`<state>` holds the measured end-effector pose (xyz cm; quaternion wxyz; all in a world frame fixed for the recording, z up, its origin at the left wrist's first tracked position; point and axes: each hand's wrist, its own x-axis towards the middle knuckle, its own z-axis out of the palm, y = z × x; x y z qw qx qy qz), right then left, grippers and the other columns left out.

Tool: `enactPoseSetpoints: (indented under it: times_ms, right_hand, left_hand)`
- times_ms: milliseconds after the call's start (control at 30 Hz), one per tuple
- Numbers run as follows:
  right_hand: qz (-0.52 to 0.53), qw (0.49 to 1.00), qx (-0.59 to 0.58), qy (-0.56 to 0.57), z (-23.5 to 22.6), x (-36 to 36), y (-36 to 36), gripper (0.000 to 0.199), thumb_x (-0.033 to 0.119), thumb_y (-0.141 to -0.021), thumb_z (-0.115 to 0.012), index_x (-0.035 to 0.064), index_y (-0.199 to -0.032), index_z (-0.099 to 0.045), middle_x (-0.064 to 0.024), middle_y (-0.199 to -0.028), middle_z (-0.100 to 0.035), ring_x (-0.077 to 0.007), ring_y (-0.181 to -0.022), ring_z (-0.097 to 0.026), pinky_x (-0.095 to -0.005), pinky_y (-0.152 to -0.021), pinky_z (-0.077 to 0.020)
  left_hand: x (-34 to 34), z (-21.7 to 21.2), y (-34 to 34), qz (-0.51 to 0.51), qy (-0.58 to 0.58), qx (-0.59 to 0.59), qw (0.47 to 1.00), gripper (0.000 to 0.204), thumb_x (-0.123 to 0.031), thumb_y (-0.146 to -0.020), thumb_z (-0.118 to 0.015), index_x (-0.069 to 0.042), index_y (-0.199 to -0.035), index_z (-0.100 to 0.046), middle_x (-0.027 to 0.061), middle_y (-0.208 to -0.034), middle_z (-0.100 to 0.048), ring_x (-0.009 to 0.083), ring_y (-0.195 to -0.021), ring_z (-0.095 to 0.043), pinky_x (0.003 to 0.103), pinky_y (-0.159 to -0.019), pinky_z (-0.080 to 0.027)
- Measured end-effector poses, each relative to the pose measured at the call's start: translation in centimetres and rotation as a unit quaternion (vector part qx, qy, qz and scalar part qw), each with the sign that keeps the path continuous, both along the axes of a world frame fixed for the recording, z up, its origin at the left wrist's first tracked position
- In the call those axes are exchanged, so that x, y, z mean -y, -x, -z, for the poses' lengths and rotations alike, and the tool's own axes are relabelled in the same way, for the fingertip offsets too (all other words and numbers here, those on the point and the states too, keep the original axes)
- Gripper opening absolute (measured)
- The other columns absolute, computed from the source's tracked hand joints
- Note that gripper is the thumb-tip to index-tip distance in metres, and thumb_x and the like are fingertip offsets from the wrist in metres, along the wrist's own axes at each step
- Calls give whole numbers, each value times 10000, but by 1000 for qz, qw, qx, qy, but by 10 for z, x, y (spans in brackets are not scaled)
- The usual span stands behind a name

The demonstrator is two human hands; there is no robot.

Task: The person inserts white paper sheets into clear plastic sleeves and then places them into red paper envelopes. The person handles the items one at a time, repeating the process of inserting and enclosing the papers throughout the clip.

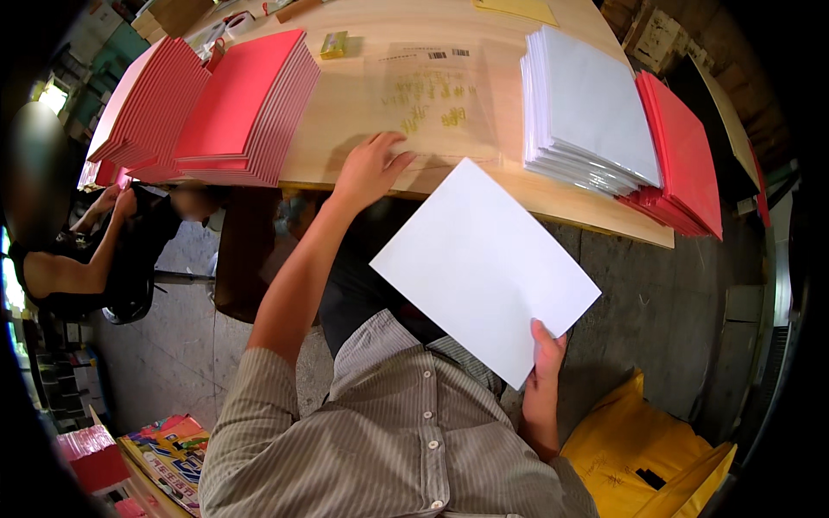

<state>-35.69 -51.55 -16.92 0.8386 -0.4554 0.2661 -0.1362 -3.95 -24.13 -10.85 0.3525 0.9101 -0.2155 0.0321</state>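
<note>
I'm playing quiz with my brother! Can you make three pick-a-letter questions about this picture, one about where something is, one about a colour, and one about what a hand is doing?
1. Where is the stack of white sheets?
A. On the floor
B. On the wooden table, beside the red stack
C. On the yellow bag

2. What colour are the folders at the table's left end?
A. Red
B. Blue
C. Green

3. What is the right hand doing?
A. Resting empty
B. Holding scissors
C. Holding a white sheet by its corner

Answers: 1 B, it sits on the tabletop next to red ones. 2 A, they show plainly red. 3 C, its fingers pinch the sheet's lower corner.
</note>
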Motion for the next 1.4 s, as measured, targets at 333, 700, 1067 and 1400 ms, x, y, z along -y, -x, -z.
enactPoseSetpoints:
  times_ms: [333, 700, 1067, 1400]
  right_hand:
    - [8, 1000, 14, -24, -10, 1, 1, 486, 28, -870, -670, -36, -1334, -541, -138, -1226, -642, -260, -1093, -633, -397, -951, -495]
    - [-18, 999, 18, -24, -8, -3, -13, 472, 34, -870, -678, -45, -1318, -550, -139, -1211, -649, -249, -1073, -638, -395, -936, -493]
    - [-26, 999, -22, -19, -17, -3, -16, 490, 59, -858, -689, -49, -1314, -547, -138, -1190, -653, -253, -1056, -641, -386, -918, -499]
    - [33, 998, -20, -39, -28, -7, -19, 476, 83, -868, -679, -62, -1300, -541, -151, -1173, -647, -254, -1027, -647, -394, -886, -514]
  left_hand:
    - [16, 22, -38, 135, -290, 201, 926, 231, -239, -922, -610, -47, -1048, -630, 123, -1059, -677, 315, -987, -670, 431, -811, -562]
    - [16, 19, -31, 125, -315, 201, 919, 116, -153, -883, -598, -77, -943, -663, 66, -933, -688, 299, -867, -682, 438, -687, -562]
    - [20, 15, -6, 152, -187, 195, 951, 111, -172, -894, -640, -91, -847, -700, 48, -837, -667, 278, -787, -661, 415, -651, -538]
    - [15, 12, 26, 149, -132, 126, 972, 114, -102, -884, -614, -73, -918, -718, 87, -909, -683, 321, -819, -657, 419, -707, -538]
